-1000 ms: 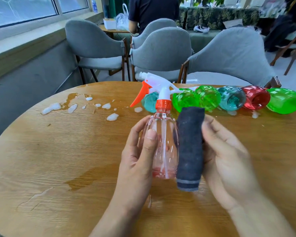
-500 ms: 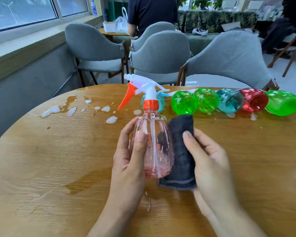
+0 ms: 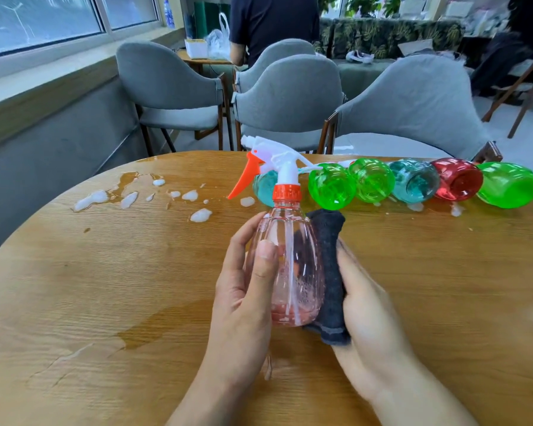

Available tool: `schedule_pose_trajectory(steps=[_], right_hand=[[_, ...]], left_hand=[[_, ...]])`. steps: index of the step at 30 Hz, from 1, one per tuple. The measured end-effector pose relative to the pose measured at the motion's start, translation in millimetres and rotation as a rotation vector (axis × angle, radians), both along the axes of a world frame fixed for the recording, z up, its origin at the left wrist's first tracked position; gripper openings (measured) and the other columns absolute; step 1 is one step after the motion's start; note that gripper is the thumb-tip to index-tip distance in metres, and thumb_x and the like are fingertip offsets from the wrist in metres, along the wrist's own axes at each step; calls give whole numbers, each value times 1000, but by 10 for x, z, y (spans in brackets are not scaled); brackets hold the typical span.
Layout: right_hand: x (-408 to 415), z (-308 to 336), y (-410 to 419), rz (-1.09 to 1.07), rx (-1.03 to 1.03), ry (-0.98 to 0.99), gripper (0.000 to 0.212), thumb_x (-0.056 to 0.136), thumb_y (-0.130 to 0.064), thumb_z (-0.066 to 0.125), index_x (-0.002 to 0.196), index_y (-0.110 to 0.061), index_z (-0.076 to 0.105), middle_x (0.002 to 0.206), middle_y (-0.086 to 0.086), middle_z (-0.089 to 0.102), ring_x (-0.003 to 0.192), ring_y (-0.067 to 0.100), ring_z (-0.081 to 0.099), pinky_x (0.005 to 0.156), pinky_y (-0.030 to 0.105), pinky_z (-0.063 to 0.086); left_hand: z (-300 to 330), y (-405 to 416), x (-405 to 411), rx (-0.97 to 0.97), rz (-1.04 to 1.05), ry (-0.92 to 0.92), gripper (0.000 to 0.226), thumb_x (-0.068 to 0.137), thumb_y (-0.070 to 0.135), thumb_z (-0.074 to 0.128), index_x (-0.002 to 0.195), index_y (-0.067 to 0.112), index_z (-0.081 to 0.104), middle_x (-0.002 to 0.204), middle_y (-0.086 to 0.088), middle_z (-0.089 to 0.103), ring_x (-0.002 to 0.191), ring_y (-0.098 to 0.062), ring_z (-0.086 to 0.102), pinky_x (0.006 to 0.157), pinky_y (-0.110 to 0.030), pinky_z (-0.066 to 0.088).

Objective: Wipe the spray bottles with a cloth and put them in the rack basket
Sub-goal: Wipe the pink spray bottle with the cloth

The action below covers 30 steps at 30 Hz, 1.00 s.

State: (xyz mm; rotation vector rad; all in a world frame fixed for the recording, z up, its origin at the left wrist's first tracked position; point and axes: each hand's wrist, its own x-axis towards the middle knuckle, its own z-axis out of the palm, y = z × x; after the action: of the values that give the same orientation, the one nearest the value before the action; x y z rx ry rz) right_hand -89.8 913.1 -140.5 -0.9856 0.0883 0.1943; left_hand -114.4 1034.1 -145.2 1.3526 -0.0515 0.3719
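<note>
From the head camera, the left hand (image 3: pixel 243 290) grips the pink spray bottle (image 3: pixel 285 269) upright above the table (image 3: pixel 74 302), thumb across its front and fingers (image 3: pixel 243 241) curled round the far side. The right hand (image 3: pixel 370 305) presses a dark cloth (image 3: pixel 330 272) against the bottle's right flank; its fingers lie behind the cloth, so I cannot tell how they sit. Six more bottles (image 3: pixel 373 179) lie in a row near the far edge, foam blobs (image 3: pixel 200 215) beside them. No rack basket shows. The bottle looks wet inside and out; a slack grip could let it slip and knock the row rolling.
</note>
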Motion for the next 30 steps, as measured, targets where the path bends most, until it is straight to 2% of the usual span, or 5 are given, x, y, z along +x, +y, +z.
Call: schedule_pose_trajectory(steps=[5,19,23,28,30], right_hand=[[17,91,-49,-223,-318,-371,27,94,-36,60,117,-28,72,104,-6,79,92,4,71,77,20,55],[28,-25,-181,-173,-1004,-1109,39,109,-41,47,138,-25,67,105,1,51,94,12,57,82,22,47],[-60,-111,-171,-79,-1083,-1317,33,109,-42,52,135,-30,69,106,0,52,89,2,48,79,13,43],[-7,54,-250,-284,-831,-1092,38,109,-42,47,132,-21,69,100,5,54,92,16,58,82,22,43],[58,128,-263,-344,-866,-1002,35,109,-36,49,135,-21,67,101,5,52,93,18,57,85,23,44]], left_hand=[[-10,66,4,0,5,16,54,91,62,56,139,37,63,128,5,76,119,-14,72,99,-38,59],[-24,37,49,-110,-34,110,54,98,59,59,143,29,64,140,-7,70,134,-35,63,114,-69,43],[-21,207,53,-229,-18,178,71,89,73,65,141,23,66,125,-6,67,114,-29,65,99,-48,51],[0,172,46,-60,-38,67,58,101,68,55,147,34,60,146,1,67,137,-24,62,111,-65,49],[-7,108,20,51,-19,24,42,108,56,48,143,38,62,140,15,69,131,-8,65,108,-44,55]])
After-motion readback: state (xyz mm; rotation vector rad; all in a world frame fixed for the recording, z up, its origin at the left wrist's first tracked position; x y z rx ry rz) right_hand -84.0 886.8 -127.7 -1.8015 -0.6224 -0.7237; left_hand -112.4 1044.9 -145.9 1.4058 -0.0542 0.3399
